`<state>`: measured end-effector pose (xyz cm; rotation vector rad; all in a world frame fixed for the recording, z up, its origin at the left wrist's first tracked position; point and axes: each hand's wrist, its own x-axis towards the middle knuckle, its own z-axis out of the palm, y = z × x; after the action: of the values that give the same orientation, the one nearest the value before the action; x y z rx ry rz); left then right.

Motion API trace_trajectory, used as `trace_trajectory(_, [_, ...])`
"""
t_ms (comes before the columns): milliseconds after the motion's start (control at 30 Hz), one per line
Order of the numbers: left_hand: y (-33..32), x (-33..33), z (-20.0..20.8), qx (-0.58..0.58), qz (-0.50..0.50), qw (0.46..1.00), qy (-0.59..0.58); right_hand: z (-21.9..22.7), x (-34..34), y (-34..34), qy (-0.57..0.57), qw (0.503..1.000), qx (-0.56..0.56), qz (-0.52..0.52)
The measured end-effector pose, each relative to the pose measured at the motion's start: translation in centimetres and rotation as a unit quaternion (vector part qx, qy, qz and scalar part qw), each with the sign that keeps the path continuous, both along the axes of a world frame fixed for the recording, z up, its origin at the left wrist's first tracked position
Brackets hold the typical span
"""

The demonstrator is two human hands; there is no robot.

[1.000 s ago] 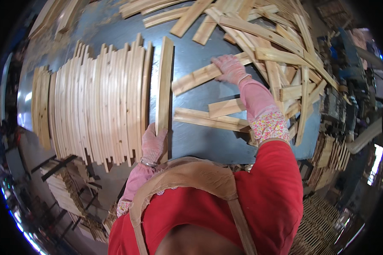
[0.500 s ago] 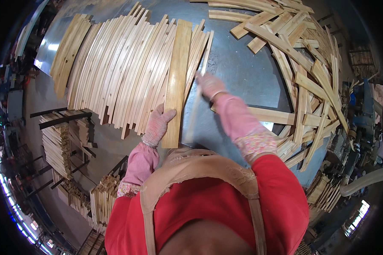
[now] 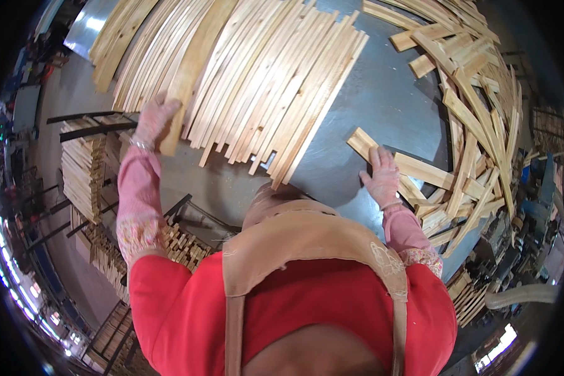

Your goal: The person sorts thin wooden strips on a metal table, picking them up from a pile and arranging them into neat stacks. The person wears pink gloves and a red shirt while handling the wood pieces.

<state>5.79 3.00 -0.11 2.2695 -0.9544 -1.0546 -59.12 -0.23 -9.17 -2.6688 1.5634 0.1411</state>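
My left hand (image 3: 156, 119), in a pale glove, grips the near end of a wide flat wooden board (image 3: 197, 53). That board lies slantwise over a row of narrow wooden strips (image 3: 263, 88), laid side by side on the metal table (image 3: 348, 106). To the right, my gloved right hand (image 3: 382, 180) rests with fingers stretched out at the near edge of a loose board (image 3: 423, 172). Its fingertips touch the wood, and the thumb points left. Another wooden piece (image 3: 360, 144) shows just left of these fingers.
A jumbled heap of boards (image 3: 476, 125) covers the table's right side. Wider boards (image 3: 116, 44) lie at the row's far left. Below the table's left edge, stacked strips (image 3: 81, 178) sit on a rack with black metal bars (image 3: 97, 130). A pale hose (image 3: 520, 296) is at lower right.
My left hand has moved left with the wide board across the strips. My right hand has left the thin strip at the row's right end and come to the loose board further right.
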Motion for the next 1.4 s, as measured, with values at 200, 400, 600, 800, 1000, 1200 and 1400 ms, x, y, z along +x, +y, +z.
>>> trace_trajectory(200, [0.3,6.1,-1.9,-0.08,0.078,0.926,-0.362,-0.5,4.7,-10.8,0.053,0.989,0.072,-0.115])
trace_trajectory(400, [6.6,-7.7,-6.5,-0.092,-0.003,0.952,-0.291,0.5,11.9,-24.8,-0.285,0.878,0.2,-0.33])
trace_trajectory(600, [5.9,-10.9,-8.0,-0.073,0.147,0.964,-0.209,-4.7,19.7,-22.5,-0.455,0.807,0.117,-0.358])
trace_trajectory(800, [8.3,-15.4,-4.0,-0.06,0.1,0.992,0.044,-5.4,16.8,-20.4,-0.567,0.751,0.124,-0.316])
trace_trajectory(1000, [-2.4,-16.0,-6.7,0.009,-0.15,0.986,-0.077,-5.7,11.2,-24.1,-0.624,0.678,0.199,-0.333])
trace_trajectory(1200, [-14.4,-15.3,-12.9,-0.189,0.04,0.959,0.207,-2.0,12.4,-23.0,-0.655,0.621,0.267,-0.338])
trace_trajectory(1400, [-16.3,-14.8,-10.4,-0.097,0.056,0.905,0.411,-8.6,7.6,-23.4,-0.651,0.53,0.384,-0.385])
